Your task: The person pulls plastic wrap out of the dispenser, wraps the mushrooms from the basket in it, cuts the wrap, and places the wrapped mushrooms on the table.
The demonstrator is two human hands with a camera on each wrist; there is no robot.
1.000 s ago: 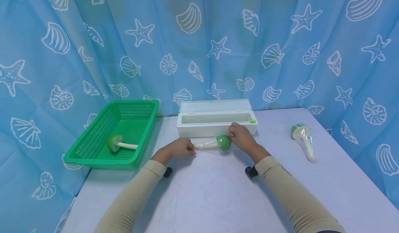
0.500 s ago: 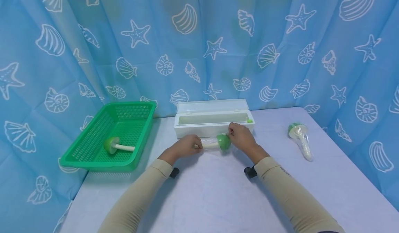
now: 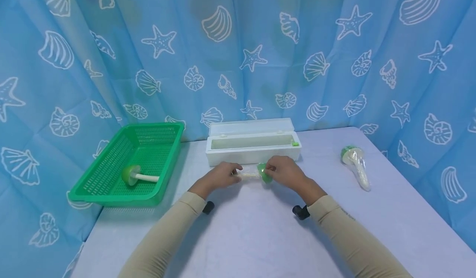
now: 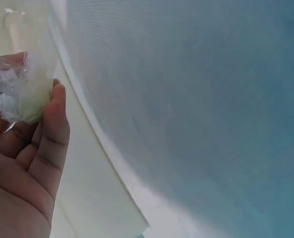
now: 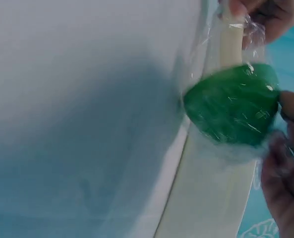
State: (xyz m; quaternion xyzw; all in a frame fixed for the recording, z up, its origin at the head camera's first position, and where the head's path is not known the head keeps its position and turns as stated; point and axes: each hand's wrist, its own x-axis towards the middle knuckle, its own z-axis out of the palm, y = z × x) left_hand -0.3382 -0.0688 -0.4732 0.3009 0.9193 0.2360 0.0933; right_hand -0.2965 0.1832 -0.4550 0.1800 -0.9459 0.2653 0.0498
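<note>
A toy mushroom (image 3: 265, 173) with a green cap and pale stem lies sideways between my hands in front of the white box, wrapped in clear plastic film. My left hand (image 3: 222, 174) holds the stem end; in the left wrist view, crumpled film (image 4: 8, 84) bunches between its fingers. My right hand (image 3: 285, 172) is at the cap, thumb and fingers pinching its film-covered edge. The right wrist view gives the green cap (image 5: 236, 104) close up, film stretched over it and loose below.
Behind the hands stands a long white box (image 3: 253, 156), lid raised, with a small green slider on its edge. A green basket (image 3: 169, 174) at left contains an unwrapped mushroom (image 3: 135, 175). At right lies another film-wrapped mushroom (image 3: 355, 164). A blue curtain (image 3: 230, 63) hangs behind the table.
My left hand has shifted right, onto the stem end. My right hand has moved from beyond the cap to over it. The basket and the other mushrooms stay put as the head view shifts slightly.
</note>
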